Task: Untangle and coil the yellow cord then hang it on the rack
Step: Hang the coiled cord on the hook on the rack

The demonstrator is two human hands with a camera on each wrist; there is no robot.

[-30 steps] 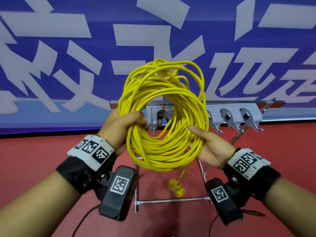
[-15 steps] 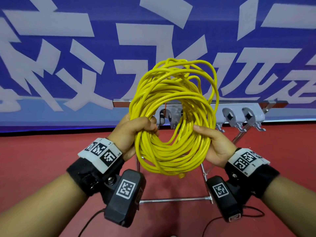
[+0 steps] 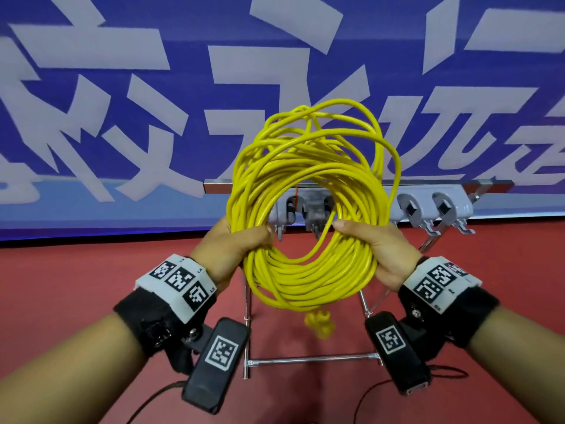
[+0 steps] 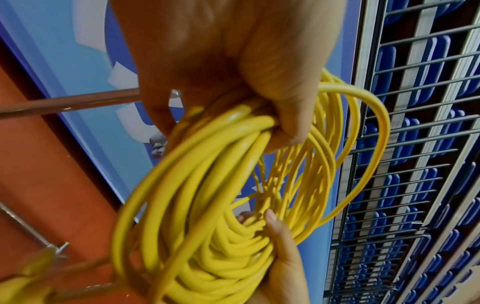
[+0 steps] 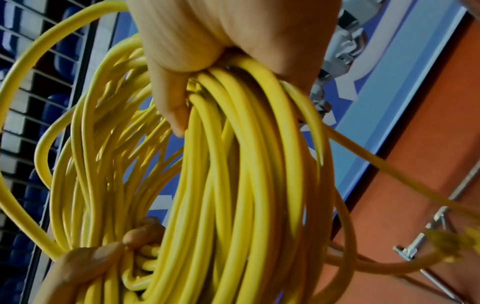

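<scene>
Red floor (image 3: pixel 91 301), both hands gripping yellow cord (image 3: pixel 312 270)

One coiled yellow plastic cord (image 3: pixel 308 191) is seen, made up of many loops too crowded to be counted. One yellow plug (image 3: pixel 319 325) hangs below the coil. One metal rack (image 3: pixel 308 358) with a grey holder bar (image 3: pixel 428 206) is counted, on which four round clamps and about five small hooks can be made out. Two hands are counted: one left hand (image 3: pixel 232 243) and one right hand (image 3: pixel 379 249). Two wrist bands are worn, each with three square black-and-white markers.
</scene>
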